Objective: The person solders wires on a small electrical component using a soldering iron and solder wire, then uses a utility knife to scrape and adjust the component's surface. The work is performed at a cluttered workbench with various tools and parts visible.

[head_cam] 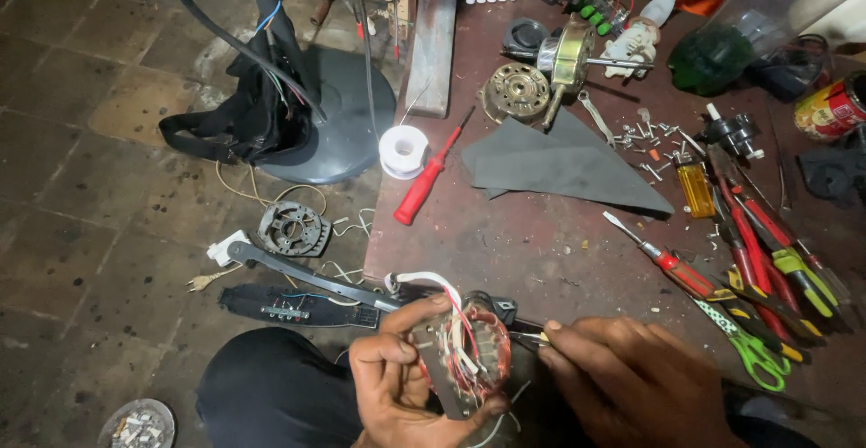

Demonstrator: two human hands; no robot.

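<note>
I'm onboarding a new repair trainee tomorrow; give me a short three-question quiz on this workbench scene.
1. True or false: the left hand holds a motor stator with copper-coloured windings.
2. Which tool lies beside the white solder spool? A) green-handled scissors B) red-handled screwdriver C) a hammer
3. Fill in: the right hand brings a thin tool to the stator's ____ side as the camera sees it.

Key: 1 true. 2 B, the red-handled screwdriver; the green-handled scissors lie far off at the right of the table. 3 right.
</note>
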